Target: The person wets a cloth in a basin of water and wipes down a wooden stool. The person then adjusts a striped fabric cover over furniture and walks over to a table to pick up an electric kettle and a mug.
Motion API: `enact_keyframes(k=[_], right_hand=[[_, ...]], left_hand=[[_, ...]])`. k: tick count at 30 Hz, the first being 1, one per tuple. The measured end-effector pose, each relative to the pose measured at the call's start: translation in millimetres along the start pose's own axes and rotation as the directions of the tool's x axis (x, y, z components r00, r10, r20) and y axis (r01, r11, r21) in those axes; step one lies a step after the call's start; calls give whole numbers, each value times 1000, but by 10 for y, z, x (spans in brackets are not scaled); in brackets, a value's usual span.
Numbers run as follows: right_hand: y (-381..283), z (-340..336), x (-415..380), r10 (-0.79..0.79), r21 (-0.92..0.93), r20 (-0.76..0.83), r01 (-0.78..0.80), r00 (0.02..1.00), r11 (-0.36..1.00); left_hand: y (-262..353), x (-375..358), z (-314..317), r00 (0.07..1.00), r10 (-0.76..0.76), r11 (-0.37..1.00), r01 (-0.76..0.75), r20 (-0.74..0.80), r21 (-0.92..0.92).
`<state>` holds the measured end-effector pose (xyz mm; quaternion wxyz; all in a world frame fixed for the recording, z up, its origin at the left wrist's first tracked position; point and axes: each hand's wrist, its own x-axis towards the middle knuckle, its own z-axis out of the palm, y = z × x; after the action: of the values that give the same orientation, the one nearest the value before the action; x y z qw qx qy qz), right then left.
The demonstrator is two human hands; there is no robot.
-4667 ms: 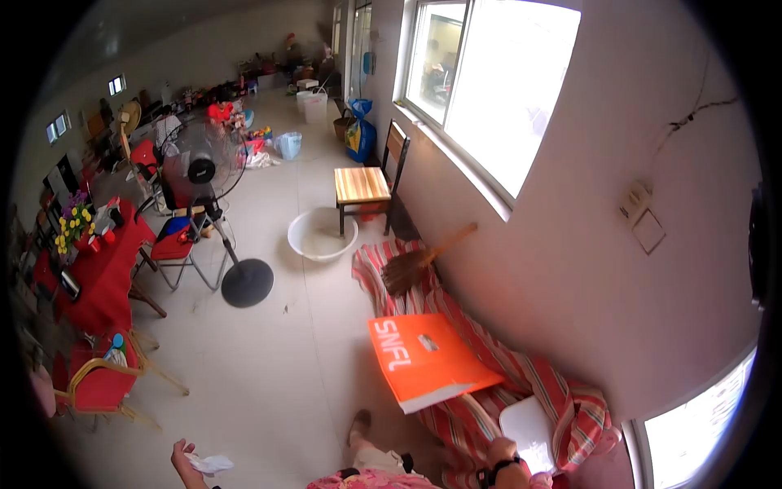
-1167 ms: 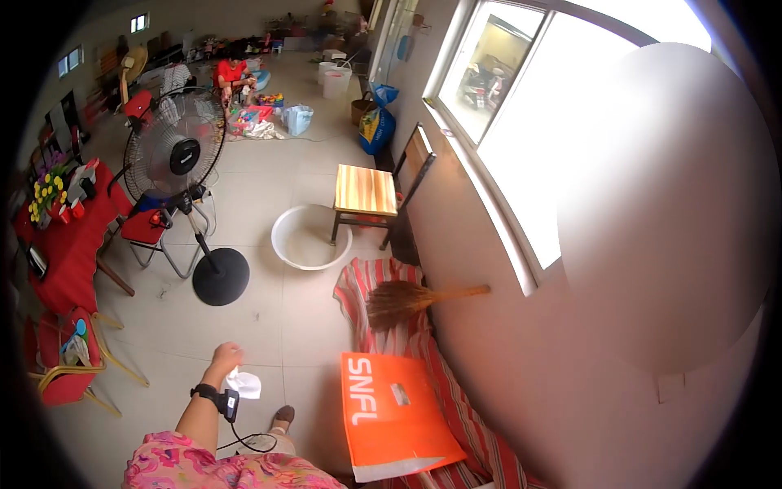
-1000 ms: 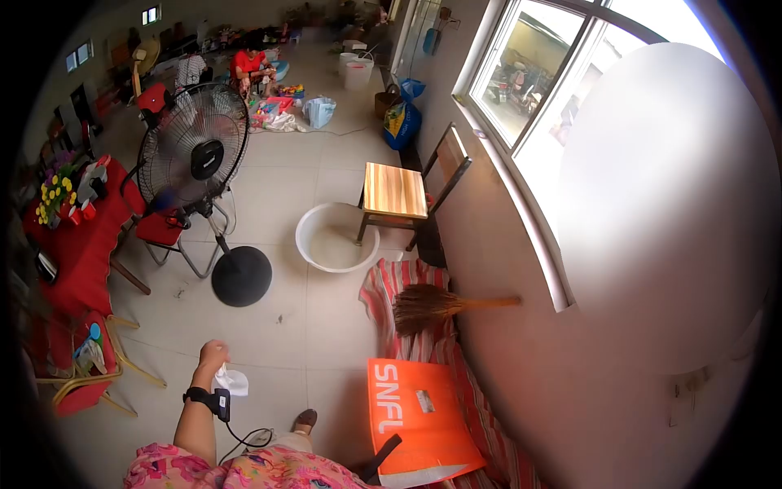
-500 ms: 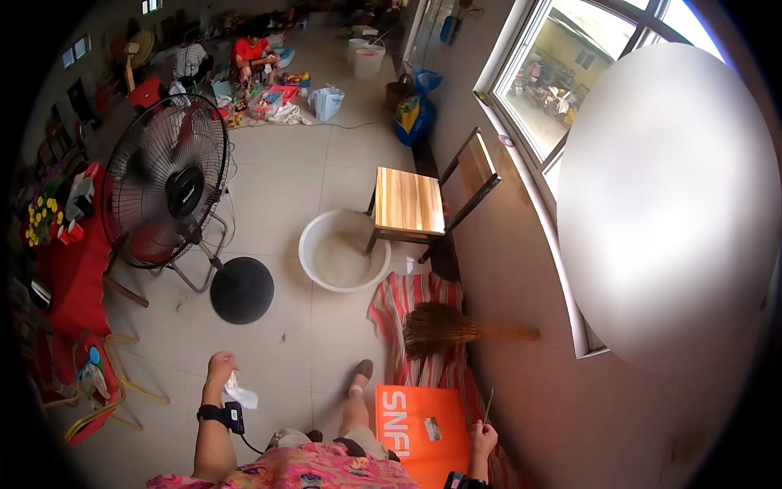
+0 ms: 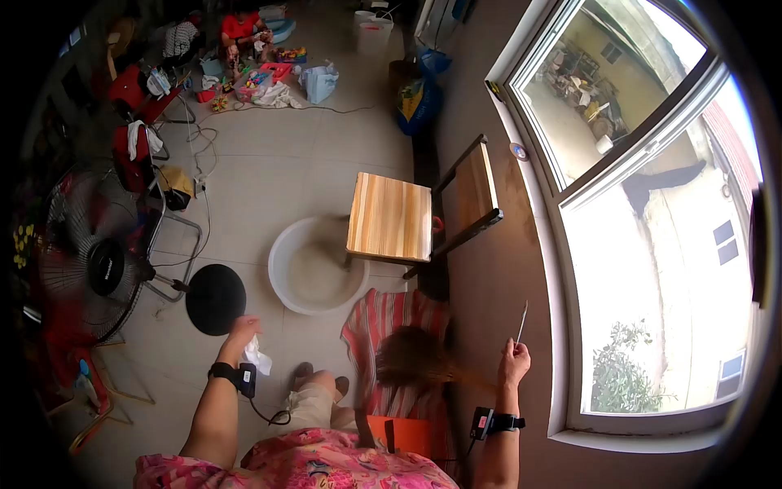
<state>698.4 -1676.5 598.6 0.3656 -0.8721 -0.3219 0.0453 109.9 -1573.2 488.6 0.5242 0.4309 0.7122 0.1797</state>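
My left hand (image 5: 241, 332) is closed on a crumpled white cloth (image 5: 258, 357) that hangs below the fingers. It is nearest to the fan's round black base (image 5: 216, 300), overlapping its lower edge in this view. Held upright in my right hand (image 5: 513, 363) is a thin, pointed silver tool (image 5: 522, 321), its exact kind too small to make out. That hand is out by the wall, left of the window frame (image 5: 562, 342), with fingers pinched round the tool's lower end. Both wrists wear black straps with small devices.
Ahead are a white basin (image 5: 314, 277) and a wooden chair (image 5: 391, 216) partly over it. A straw broom (image 5: 411, 357) lies on a striped cloth (image 5: 399, 310) beside an orange box (image 5: 411, 436). A standing fan (image 5: 106, 265) is at left; a person (image 5: 240, 33) sits far back.
My right hand has risen and reached forward along the wall with the silver tool. My left hand has moved slightly forward, still holding the cloth. The view has turned right, showing more window.
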Motion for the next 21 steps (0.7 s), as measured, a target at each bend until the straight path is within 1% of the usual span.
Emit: enact_keyframes(k=[1, 3, 4, 5, 7, 8, 9, 10, 11, 12, 13, 15, 16, 17, 18, 19, 20, 21], right_hand=[[-140, 97, 204, -1, -6, 2, 1, 1000, 1000], [-552, 283, 532, -10, 120, -18, 12, 1000, 993], [-740, 370, 664, -10, 114, -16, 12, 1000, 993], [-927, 457, 802, -19, 101, -3, 19, 1000, 995], [-1204, 670, 1192, -34, 83, 9, 34, 999, 996], [-1296, 786, 1369, -111, -76, -44, 107, 993, 991], [-1398, 913, 1557, -196, -235, -85, 171, 977, 957], [-1541, 984, 1711, -202, -352, -68, 166, 977, 921], [-1634, 1077, 1867, -207, -363, -63, 170, 976, 916], [-1723, 1216, 2052, -217, -465, -28, 179, 976, 867], [-1792, 1333, 2220, -226, -567, 19, 197, 974, 800], [-1879, 1583, 2519, -250, -625, 94, 253, 964, 739], [-1895, 1701, 2660, -210, -656, 167, 267, 963, 706], [-1883, 1778, 2745, -161, -684, 239, 284, 958, 672], [-1830, 1854, 2812, -139, -685, 282, 301, 949, 663], [-1785, 1921, 2864, -120, -683, 322, 318, 939, 657], [-1866, 1982, 2847, -77, -714, 350, 319, 934, 624], [-1870, 2033, 2785, -216, -683, 362, 415, 907, 601]], left_hand=[[80, 138, 89, 1000, -5, 1000, 5, 4, -3], [227, 431, 258, 1000, -6, 1000, 6, 20, -1], [391, 458, 301, 998, 3, 999, 0, 61, -44], [496, 585, 373, 998, -3, 999, 6, 66, -47], [706, 914, 519, 985, -105, 994, 109, 139, -25], [722, 1106, 594, 985, -91, 995, 94, 147, -15], [673, 1399, 693, 983, -96, 995, 100, 153, -18], [571, 1720, 811, 986, -84, 995, 75, 146, 72], [640, 1898, 911, 987, -76, 986, 53, 143, 159], [695, 2054, 1033, 995, -74, 992, 66, 70, 109], [737, 2234, 1132, 991, -80, 992, 67, 110, 110], [581, 2690, 1400, 992, -45, 982, 22, 119, 186], [545, 2889, 1506, 987, 61, 945, -106, 151, 308], [665, 2995, 1589, 967, 158, 877, -230, 200, 422], [816, 3099, 1673, 953, 204, 832, -288, 222, 474], [861, 3245, 1795, 981, 86, 921, -144, 171, 361], [974, 3392, 1881, 987, 8, 916, -73, 162, 395], [1062, 3539, 1956, 986, -66, 904, -5, 151, 428]])
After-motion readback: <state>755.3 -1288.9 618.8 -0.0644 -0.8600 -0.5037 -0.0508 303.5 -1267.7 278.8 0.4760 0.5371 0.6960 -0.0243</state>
